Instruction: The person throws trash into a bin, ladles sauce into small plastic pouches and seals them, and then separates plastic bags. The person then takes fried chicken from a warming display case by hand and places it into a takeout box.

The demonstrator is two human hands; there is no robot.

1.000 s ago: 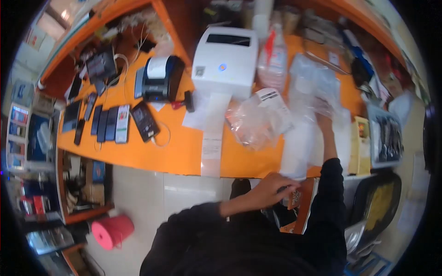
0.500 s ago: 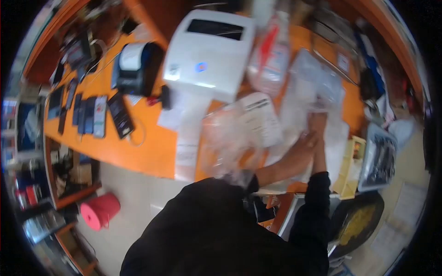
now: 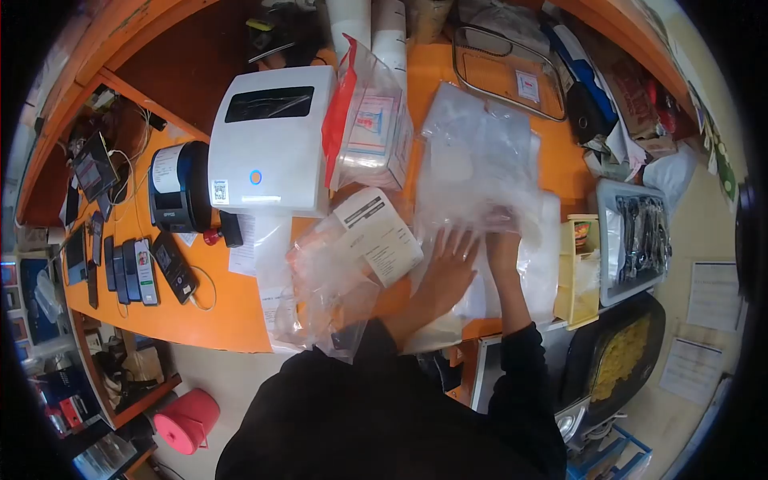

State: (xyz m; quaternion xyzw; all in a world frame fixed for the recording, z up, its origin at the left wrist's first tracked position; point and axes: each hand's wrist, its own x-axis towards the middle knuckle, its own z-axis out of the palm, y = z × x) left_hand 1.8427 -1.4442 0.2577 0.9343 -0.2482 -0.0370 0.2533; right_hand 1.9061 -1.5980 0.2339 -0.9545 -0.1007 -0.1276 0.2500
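A clear plastic bag [image 3: 476, 136] lies flat on the orange desk, on top of white sheets that look like more plastic bags. My left hand [image 3: 450, 268] rests palm down at the bag's near edge, fingers spread. Just to its right, my right hand [image 3: 502, 244] reaches to the same edge. Its fingertips show only dimly through the plastic, so whether they grip it is unclear. Left of my left hand, a printed paper slip [image 3: 382, 240] lies on a crumpled clear plastic bag [image 3: 340, 308].
A white label printer [image 3: 272, 140] stands behind, beside a red-edged pouch [image 3: 372, 136]. Several phones [image 3: 172, 268] and a black receipt printer [image 3: 178, 188] are at left. To the right sit a yellow bin [image 3: 578, 272] and a grey tray [image 3: 636, 240] of dark wrapped items.
My view has swung right, so the desk things appear further left. My left hand, earlier near my right wrist, now lies apart with its fingers spread on the plastic.
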